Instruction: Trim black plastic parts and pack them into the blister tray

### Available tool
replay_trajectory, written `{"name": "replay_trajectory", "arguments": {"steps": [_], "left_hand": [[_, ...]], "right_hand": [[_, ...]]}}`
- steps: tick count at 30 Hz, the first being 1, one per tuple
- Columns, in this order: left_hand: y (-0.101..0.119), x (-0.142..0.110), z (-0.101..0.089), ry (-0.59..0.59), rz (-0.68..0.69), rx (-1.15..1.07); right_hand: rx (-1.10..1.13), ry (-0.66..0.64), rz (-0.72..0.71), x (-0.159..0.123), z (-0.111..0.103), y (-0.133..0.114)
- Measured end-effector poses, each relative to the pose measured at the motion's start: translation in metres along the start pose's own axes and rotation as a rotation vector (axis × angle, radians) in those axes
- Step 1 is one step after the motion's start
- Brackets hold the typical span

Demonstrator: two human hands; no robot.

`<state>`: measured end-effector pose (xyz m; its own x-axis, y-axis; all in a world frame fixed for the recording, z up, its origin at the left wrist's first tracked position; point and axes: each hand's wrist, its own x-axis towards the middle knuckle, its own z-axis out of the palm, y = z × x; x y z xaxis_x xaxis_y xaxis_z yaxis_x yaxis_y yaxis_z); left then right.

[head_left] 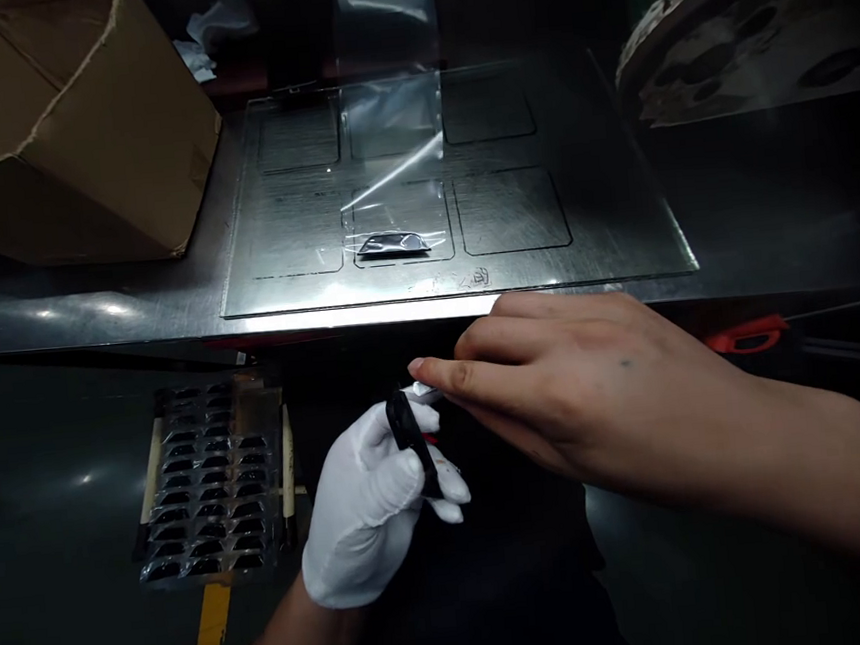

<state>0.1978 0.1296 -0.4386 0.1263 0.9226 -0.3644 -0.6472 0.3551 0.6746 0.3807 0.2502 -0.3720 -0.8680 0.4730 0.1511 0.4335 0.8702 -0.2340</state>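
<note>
My left hand, in a white glove, grips a small black curved part between thumb and fingers, just in front of the bench edge. The part is tilted, its upper end leaning left. My bare right hand is closed, its index fingertip close to the top of the part. A small white piece juts out under that fingertip; its kind does not show. On the bench behind, a similar black part lies under clear plastic film on a glass plate.
An open cardboard box stands at the bench's left. Below it, a tray bears rows of several black parts in clear pockets. A large pale roll is at the back right. An orange-red tool lies at the right, under the bench edge.
</note>
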Motion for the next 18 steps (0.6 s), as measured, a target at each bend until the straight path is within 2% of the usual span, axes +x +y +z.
{"name": "replay_trajectory", "arguments": {"steps": [4, 9, 14, 18], "left_hand": [[0.002, 0.001, 0.000, 0.033, -0.038, 0.013], [0.004, 0.003, -0.004, 0.015, -0.090, 0.027], [0.005, 0.005, -0.007, -0.050, -0.158, 0.010], [0.003, 0.005, -0.008, -0.040, -0.162, 0.018]], "right_hand": [[-0.053, -0.022, -0.007, 0.000, 0.001, 0.002], [-0.113, -0.076, -0.010, 0.003, -0.002, 0.004], [-0.112, -0.157, -0.023, 0.013, -0.012, 0.003], [-0.046, -0.183, -0.040, 0.025, -0.023, -0.004]]}}
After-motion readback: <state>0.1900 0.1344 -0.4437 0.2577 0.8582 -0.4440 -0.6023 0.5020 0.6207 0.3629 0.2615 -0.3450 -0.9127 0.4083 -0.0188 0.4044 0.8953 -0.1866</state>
